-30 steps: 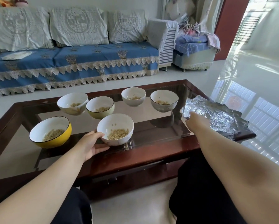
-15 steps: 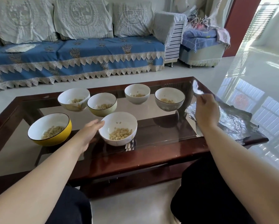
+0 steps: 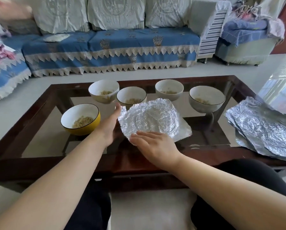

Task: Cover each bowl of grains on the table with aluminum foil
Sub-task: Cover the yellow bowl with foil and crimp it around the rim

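My right hand (image 3: 155, 145) lies flat, fingers straight, on foil (image 3: 152, 119) over the near bowl; left hand (image 3: 111, 125) open, touching its edge.

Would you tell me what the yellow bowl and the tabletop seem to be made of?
The yellow bowl looks like glazed ceramic: glossy yellow outside, white inside, dark rim line. The tabletop seems to be clear glass in a polished dark wood frame: the floor shows through it.

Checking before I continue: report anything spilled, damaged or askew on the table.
No spill shows. The foil sheet over the near bowl sits skewed, one corner jutting right. The foil stack overhangs the table edge.
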Action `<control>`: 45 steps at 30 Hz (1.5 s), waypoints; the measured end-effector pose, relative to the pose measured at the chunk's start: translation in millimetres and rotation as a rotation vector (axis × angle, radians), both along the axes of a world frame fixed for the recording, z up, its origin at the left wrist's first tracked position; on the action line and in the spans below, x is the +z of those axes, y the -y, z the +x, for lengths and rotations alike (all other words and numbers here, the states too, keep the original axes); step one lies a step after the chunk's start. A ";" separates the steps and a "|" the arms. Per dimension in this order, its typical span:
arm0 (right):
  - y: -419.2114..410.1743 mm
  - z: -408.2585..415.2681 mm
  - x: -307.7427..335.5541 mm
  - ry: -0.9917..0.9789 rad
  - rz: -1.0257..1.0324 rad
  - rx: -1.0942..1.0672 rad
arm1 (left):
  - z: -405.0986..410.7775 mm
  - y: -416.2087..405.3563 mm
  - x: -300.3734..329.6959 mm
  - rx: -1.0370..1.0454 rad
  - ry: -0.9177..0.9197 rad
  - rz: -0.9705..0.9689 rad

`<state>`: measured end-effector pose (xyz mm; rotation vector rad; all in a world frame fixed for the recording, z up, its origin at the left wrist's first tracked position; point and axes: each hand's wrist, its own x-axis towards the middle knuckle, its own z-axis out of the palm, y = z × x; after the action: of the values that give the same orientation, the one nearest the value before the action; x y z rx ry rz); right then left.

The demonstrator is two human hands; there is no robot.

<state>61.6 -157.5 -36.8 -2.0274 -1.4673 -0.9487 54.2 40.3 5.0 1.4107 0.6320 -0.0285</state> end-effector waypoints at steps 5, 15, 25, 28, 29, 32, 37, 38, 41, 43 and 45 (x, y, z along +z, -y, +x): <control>-0.5 -9.2 28.8 -0.258 0.021 -0.016 | 0.7 2.5 -1.1 0.142 -0.032 0.339; 50.4 87.8 64.2 -1.540 0.103 -0.466 | 6.4 -3.7 0.3 0.180 0.046 0.378; 36.0 86.6 44.8 -1.567 0.274 -0.468 | 1.3 17.7 50.5 -0.217 0.566 0.868; 37.8 89.7 42.9 -1.613 0.343 -0.471 | 10.5 40.3 44.5 -0.808 0.235 1.242; 39.3 92.6 40.8 -1.639 0.370 -0.456 | 13.5 45.2 36.9 -0.911 0.169 1.374; 44.3 100.3 38.1 -1.664 0.411 -0.481 | 18.5 49.0 15.4 -0.981 0.072 1.482; 47.7 100.3 38.5 -1.715 0.325 -0.400 | 20.4 51.4 7.1 -1.010 0.052 1.483; 47.3 100.0 36.0 -1.701 0.313 -0.398 | 19.8 51.1 6.6 -1.016 0.040 1.480; 45.5 101.5 28.8 -1.695 0.331 -0.417 | 14.5 48.7 5.0 -1.037 0.002 1.481; 45.2 101.0 29.2 -1.688 0.324 -0.411 | 11.1 46.3 8.7 -1.051 -0.030 1.469; 45.5 100.9 29.0 -1.661 0.309 -0.409 | 12.0 42.5 15.1 -1.045 -0.042 1.451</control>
<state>162.5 -203.0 -7.8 -1.8546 0.0075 0.4713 66.2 -2.2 20.0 3.0182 -0.2771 -0.5084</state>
